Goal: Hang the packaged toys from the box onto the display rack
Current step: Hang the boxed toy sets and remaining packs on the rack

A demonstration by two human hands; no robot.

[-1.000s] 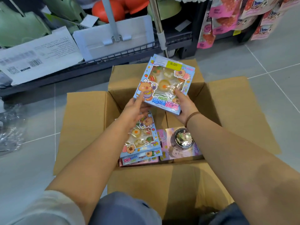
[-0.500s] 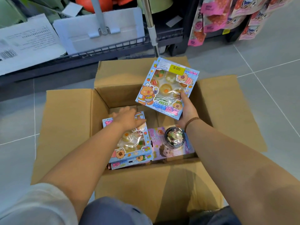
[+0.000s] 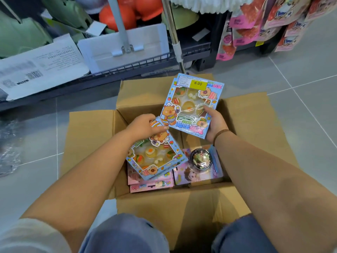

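Tiled floor (image 3: pixel 300 125), open box (image 3: pixel 91 143) holding toy packs (image 3: pixel 198 172)

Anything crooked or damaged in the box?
Only the blue toy pack that the left hand grips: it sits slanted across the pink packs, not squared with them. No spill or damage shows in the box. The priced pack in the right hand looks intact.

Box (image 3: pixel 246 121): matt brown corrugated cardboard. Upper toy pack (image 3: pixel 191 105) and lower toy pack (image 3: pixel 156 157): glossy printed card, clear shiny plastic windows. Floor (image 3: pixel 300 88): smooth grey tile, faint sheen. Pole (image 3: pixel 169 24): polished metal. Trousers (image 3: pixel 124 234): blue denim cloth. Film (image 3: pixel 9 148): crinkled clear plastic.
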